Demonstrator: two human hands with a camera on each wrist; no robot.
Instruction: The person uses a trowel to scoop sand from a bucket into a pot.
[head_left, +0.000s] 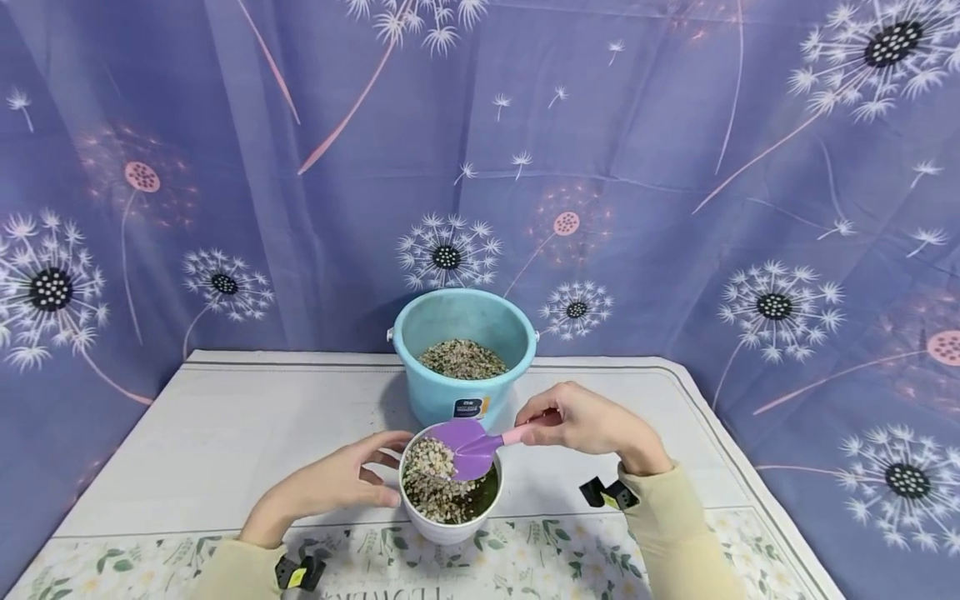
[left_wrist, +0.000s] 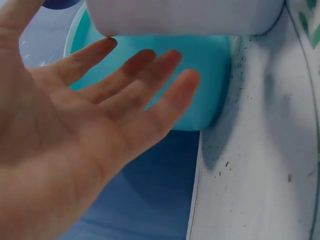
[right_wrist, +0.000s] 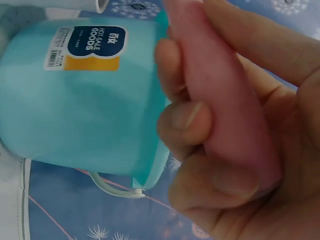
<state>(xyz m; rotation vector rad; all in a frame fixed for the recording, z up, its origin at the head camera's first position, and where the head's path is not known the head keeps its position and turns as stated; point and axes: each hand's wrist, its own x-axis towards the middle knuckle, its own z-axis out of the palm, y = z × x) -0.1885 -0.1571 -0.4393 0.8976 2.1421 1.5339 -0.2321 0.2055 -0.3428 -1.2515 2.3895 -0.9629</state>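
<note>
My right hand (head_left: 588, 421) grips the pink handle (right_wrist: 220, 85) of a small garden trowel with a purple blade (head_left: 468, 446). The blade is tilted over a white flower pot (head_left: 444, 531), and pale gravelly potting mix (head_left: 432, 460) lies at its edge and below it. Darker, greenish material shows at the pot's right inside. Beside the pot's left wall is my left hand (head_left: 341, 479), its fingers loosely extended around that side. In the left wrist view a fingertip appears at the pot's lower edge; whether it touches, I cannot tell.
Right behind the pot stands a light blue bucket (head_left: 450, 400) with grainy mix (head_left: 462, 360) in it and a label on its front. A floral cloth (head_left: 555, 554) covers the near part of the white table (head_left: 285, 417). Blue dandelion-print curtains (head_left: 337, 208) hang behind and at both sides.
</note>
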